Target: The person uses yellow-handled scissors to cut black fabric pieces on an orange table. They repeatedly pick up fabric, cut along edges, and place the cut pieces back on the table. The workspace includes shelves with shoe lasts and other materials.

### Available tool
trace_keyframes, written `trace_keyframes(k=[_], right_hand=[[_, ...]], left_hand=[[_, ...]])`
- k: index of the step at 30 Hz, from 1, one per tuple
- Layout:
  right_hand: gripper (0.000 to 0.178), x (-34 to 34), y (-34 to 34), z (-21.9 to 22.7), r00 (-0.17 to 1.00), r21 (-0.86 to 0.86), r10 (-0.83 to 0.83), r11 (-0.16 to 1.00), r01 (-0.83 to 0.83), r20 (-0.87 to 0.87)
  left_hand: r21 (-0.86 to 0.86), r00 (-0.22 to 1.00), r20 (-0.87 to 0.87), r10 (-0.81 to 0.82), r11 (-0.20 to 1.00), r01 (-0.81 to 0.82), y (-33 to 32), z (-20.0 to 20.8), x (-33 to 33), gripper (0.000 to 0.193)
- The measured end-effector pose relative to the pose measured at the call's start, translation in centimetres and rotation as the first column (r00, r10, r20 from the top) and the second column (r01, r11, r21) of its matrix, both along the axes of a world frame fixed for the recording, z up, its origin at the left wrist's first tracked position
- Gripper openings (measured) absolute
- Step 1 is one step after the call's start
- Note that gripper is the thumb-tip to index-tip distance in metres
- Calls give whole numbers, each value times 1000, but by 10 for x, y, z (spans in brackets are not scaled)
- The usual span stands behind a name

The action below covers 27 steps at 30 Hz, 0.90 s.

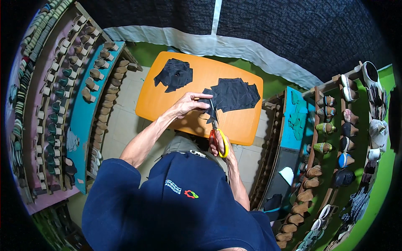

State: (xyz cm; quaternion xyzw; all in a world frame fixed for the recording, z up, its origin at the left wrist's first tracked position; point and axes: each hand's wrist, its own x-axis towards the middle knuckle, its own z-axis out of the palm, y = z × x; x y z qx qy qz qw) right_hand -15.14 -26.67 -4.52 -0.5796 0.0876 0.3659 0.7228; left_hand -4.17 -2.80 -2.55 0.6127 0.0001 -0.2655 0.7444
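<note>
My right hand (220,147) grips a pair of scissors (226,141) by its red and yellow handles, the blades pointing away from me. Between those blades lies a small piece of black fabric (208,112). Its upper edge is pinched in the fingers of my left hand (187,104), just above the near part of an orange table (203,67). Right behind the pinched piece, a pile of cut black fabric (235,94) rests on the tabletop. Farther left sits another heap of black fabric pieces (174,74) with pointed corners.
Shelves of shoe lasts (95,74) stand along the left, with a blue panel (79,121) among them. On the right, a rack (316,161) carries shoes and more lasts. A dark patterned curtain (276,33) with a white lower band hangs behind the table.
</note>
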Motion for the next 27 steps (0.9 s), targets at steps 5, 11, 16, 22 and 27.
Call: trace_keyframes(k=[5,11,16,22,27], right_hand=[[53,0,0,1,1000,-20,-26,999,26,8],[53,-1,-1,4,998,-55,-67,996,68,16],[53,-2,3,-1,997,-66,-74,995,76,32],[52,-3,2,-4,995,-85,-65,994,71,79],[53,-3,2,-7,999,-30,-41,999,41,16]], left_hand=[[-63,997,5,74,995,-74,-1,-12,1,46],[-96,992,18,122,988,-119,-11,-11,-1,50],[-109,983,16,182,978,-180,-12,-16,-8,52],[-93,968,44,246,966,-241,-18,-17,-12,49],[-110,984,6,179,978,-178,-12,-12,-9,51]])
